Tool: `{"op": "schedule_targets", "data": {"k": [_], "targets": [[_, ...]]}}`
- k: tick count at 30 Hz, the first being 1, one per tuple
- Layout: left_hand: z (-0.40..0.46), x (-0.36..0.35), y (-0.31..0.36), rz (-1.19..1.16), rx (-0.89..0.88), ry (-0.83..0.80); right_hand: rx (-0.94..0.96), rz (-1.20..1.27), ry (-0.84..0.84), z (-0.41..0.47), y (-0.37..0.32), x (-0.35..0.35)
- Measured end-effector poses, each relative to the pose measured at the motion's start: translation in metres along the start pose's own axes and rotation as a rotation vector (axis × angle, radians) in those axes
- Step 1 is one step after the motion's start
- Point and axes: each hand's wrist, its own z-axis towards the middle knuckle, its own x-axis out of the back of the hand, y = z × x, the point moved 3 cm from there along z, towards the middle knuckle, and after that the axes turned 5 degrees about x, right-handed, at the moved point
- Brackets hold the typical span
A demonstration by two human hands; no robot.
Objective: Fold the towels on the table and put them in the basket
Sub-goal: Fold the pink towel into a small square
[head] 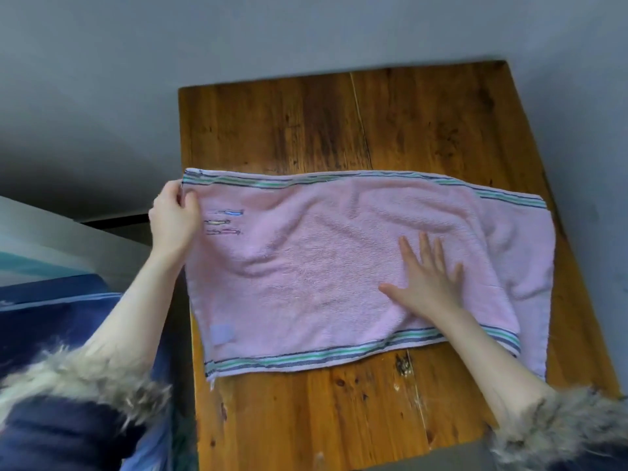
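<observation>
A pink towel (323, 263) with green and dark striped borders lies folded once across the wooden table (356, 124), its upper layer slightly askew over the lower at the right. My left hand (175, 220) pinches the towel's far left corner at the table's left edge. Flat on the towel's right half, my right hand (426, 275) presses down with fingers spread. No basket is in view.
The table's left edge runs just beside my left wrist. A dark blue fabric surface (51, 317) lies lower left, with a pale ledge (40, 232) behind it. Grey floor (238, 39) surrounds the table. Bare wood shows beyond and in front of the towel.
</observation>
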Motion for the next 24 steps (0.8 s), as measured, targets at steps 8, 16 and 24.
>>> {"op": "schedule_targets", "data": {"k": [8, 16, 24], "targets": [[-0.037, -0.054, -0.013, 0.530, -0.367, -0.126, 0.224, -0.036, 0.122, -0.004, -0.091, -0.006], [0.002, -0.066, -0.040, 0.705, -0.456, -0.260, 0.537, -0.168, 0.068, -0.027, -0.161, -0.041], [0.020, -0.060, -0.036, 0.690, -0.456, -0.228, 0.754, -0.240, 0.063, -0.061, -0.192, -0.063]]}}
